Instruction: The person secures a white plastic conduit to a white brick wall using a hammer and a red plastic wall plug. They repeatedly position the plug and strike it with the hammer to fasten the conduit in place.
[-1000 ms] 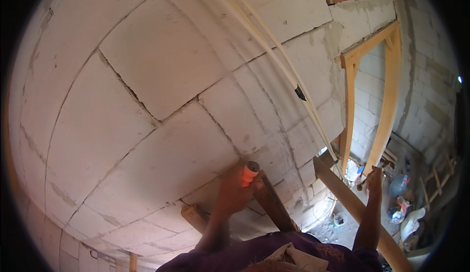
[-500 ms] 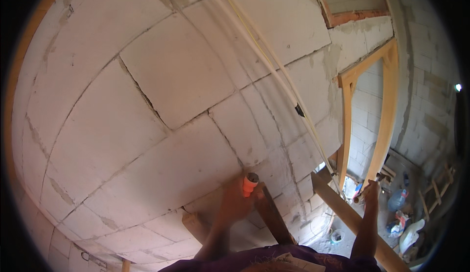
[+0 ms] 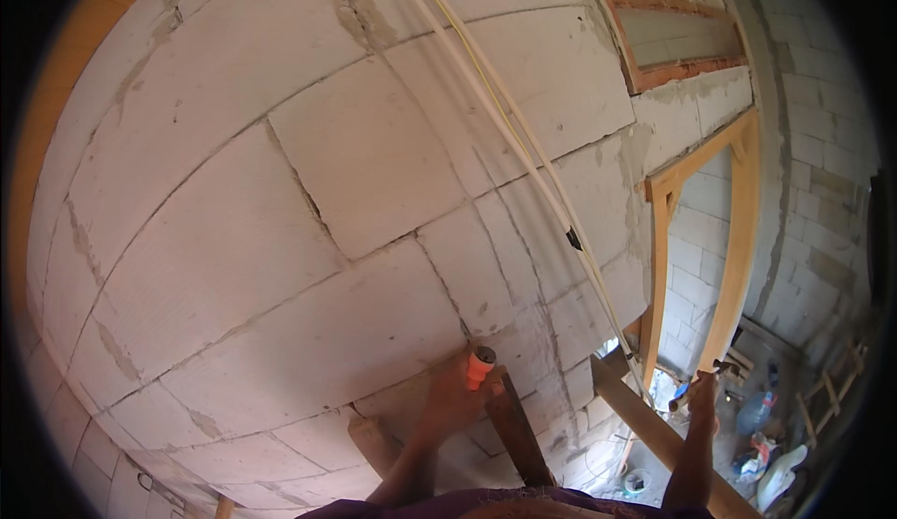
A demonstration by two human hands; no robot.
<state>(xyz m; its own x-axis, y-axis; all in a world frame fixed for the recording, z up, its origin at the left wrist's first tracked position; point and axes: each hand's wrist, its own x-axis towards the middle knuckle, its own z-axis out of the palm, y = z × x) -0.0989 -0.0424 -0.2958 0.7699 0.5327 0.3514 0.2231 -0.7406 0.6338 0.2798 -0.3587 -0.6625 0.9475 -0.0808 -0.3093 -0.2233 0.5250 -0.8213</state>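
Note:
My left hand (image 3: 452, 401) is closed around an orange-handled chisel (image 3: 479, 368), held close to the pale block wall (image 3: 280, 332). The chisel's round dark end points up, and its blade is hidden. Out to the right, my right hand (image 3: 704, 390) grips a hammer (image 3: 724, 367) by its wooden handle, whose end sticks out on the hand's left side. The hammer is well apart from the chisel.
Beside my left hand a wooden post (image 3: 517, 426) and a wooden block (image 3: 374, 442) stand against the wall. A long beam (image 3: 645, 418) slants below my right arm. Pale cables (image 3: 523, 141) cross the wall. A wooden door frame (image 3: 738, 239) and a water bottle (image 3: 755, 413) are at right.
The view has tilted, so the wall and door frame sit lower in the picture. Both hands appear slightly lower, still holding the chisel and the hammer.

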